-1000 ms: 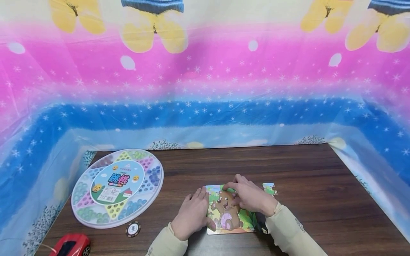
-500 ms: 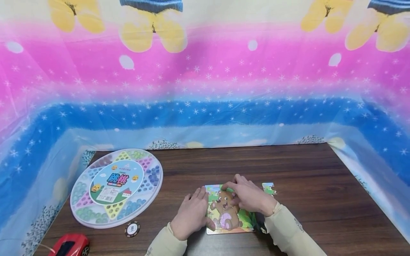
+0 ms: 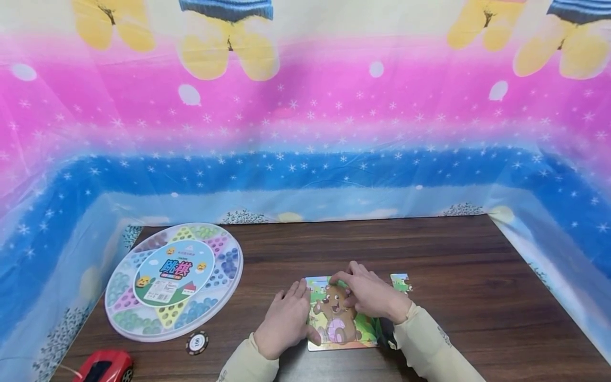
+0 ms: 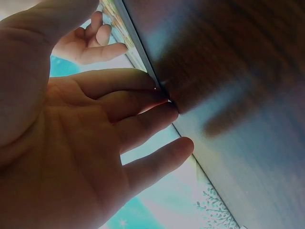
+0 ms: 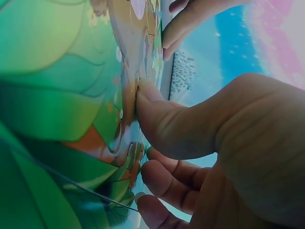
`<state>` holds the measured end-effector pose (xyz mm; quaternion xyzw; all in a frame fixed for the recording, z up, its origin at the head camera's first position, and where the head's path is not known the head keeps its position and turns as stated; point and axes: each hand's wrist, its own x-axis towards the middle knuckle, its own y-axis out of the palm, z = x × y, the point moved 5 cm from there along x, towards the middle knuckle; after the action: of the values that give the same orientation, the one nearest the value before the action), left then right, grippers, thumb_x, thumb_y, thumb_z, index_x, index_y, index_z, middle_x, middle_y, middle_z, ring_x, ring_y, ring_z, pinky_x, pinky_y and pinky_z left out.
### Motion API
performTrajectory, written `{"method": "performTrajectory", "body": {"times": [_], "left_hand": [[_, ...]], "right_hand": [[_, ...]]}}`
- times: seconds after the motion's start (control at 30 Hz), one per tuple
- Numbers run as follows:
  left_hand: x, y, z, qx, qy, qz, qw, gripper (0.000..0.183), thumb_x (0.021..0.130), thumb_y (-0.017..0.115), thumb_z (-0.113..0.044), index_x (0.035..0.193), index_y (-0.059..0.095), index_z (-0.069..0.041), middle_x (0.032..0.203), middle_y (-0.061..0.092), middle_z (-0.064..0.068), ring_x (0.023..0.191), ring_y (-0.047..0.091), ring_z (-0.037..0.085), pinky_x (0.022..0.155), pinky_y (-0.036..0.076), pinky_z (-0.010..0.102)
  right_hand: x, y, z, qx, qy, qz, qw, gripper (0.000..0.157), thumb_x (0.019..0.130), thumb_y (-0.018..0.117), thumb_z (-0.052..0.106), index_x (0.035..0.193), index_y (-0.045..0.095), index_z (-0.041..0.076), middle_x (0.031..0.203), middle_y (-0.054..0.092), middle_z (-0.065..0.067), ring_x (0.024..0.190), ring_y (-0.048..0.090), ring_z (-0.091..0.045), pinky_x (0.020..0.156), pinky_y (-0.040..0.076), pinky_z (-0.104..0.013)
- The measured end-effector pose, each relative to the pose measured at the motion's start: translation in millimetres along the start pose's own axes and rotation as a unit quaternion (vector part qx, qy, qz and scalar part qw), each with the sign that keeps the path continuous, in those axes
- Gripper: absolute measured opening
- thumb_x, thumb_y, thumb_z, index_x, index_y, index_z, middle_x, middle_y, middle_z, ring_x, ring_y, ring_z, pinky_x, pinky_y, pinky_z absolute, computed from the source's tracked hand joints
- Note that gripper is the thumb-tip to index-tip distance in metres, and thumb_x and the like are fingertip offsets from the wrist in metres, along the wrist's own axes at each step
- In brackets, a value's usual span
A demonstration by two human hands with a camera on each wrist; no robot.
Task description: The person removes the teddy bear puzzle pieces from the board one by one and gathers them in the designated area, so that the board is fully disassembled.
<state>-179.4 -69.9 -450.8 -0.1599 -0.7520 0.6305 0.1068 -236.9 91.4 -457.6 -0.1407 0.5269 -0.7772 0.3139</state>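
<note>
A jigsaw puzzle (image 3: 336, 326) with a brown bear on a green background lies flat on the table near its front. My left hand (image 3: 284, 324) lies along the puzzle's left edge, fingers extended, its thumb at the lower left part. In the left wrist view the fingertips (image 4: 178, 145) stand along the board's edge. My right hand (image 3: 378, 295) reaches over the puzzle's upper right, hiding that part. The right wrist view shows its thumb (image 5: 164, 121) touching the picture, with the other fingers loosely bent at the surface. A loose puzzle piece (image 3: 400, 281) lies beyond the right wrist.
A round Chinese checkers box (image 3: 174, 281) with marbles sits at the left. In front of it are a black-and-white poker chip (image 3: 198, 343) and a red toy car (image 3: 106, 367). A patterned cloth (image 3: 305, 175) walls the back and sides of the wooden table (image 3: 477, 297).
</note>
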Motion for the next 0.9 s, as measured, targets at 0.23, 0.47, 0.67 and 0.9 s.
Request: {"method": "performTrajectory", "body": {"times": [0.23, 0.47, 0.67, 0.9], "left_hand": [[0.2, 0.5, 0.5, -0.002, -0.001, 0.002, 1.0, 0.104, 0.056, 0.083, -0.057, 0.133, 0.054, 0.006, 0.143, 0.046, 0.023, 0.131, 0.046, 0.035, 0.098, 0.043, 0.053], [0.1, 1.2, 0.5, -0.005, -0.001, 0.004, 1.0, 0.104, 0.056, 0.083, -0.057, 0.133, 0.054, 0.007, 0.143, 0.046, 0.023, 0.131, 0.046, 0.035, 0.098, 0.043, 0.053], [0.3, 1.4, 0.8, -0.007, -0.001, 0.005, 1.0, 0.105, 0.056, 0.084, -0.056, 0.133, 0.054, 0.007, 0.143, 0.046, 0.023, 0.131, 0.045, 0.035, 0.098, 0.043, 0.053], [-0.6, 1.8, 0.8, -0.006, -0.001, 0.003, 1.0, 0.103, 0.056, 0.084, -0.056, 0.133, 0.055, 0.006, 0.143, 0.047, 0.022, 0.131, 0.046, 0.035, 0.097, 0.043, 0.053]], "right_hand": [[0.2, 1.1, -1.1, 0.01, -0.012, -0.006, 1.0, 0.053, 0.085, 0.065, -0.008, 0.129, 0.056, 0.021, 0.1, 0.041, -0.001, 0.082, 0.039, -0.017, 0.066, 0.038, -0.034], [0.0, 2.0, -1.0, 0.013, -0.01, -0.007, 1.0, 0.054, 0.085, 0.065, -0.009, 0.129, 0.055, 0.021, 0.099, 0.039, -0.001, 0.081, 0.039, -0.017, 0.064, 0.038, -0.033], [0.8, 4.0, 0.8, 0.052, 0.004, 0.006, 0.999, 0.06, 0.08, 0.058, -0.021, 0.12, 0.057, 0.023, 0.104, 0.038, -0.003, 0.086, 0.04, -0.018, 0.059, 0.041, -0.029], [-0.3, 4.4, 4.3, 0.027, -0.008, 0.008, 1.0, 0.057, 0.085, 0.063, -0.012, 0.13, 0.056, 0.023, 0.108, 0.039, -0.003, 0.086, 0.038, -0.018, 0.063, 0.038, -0.031]]}}
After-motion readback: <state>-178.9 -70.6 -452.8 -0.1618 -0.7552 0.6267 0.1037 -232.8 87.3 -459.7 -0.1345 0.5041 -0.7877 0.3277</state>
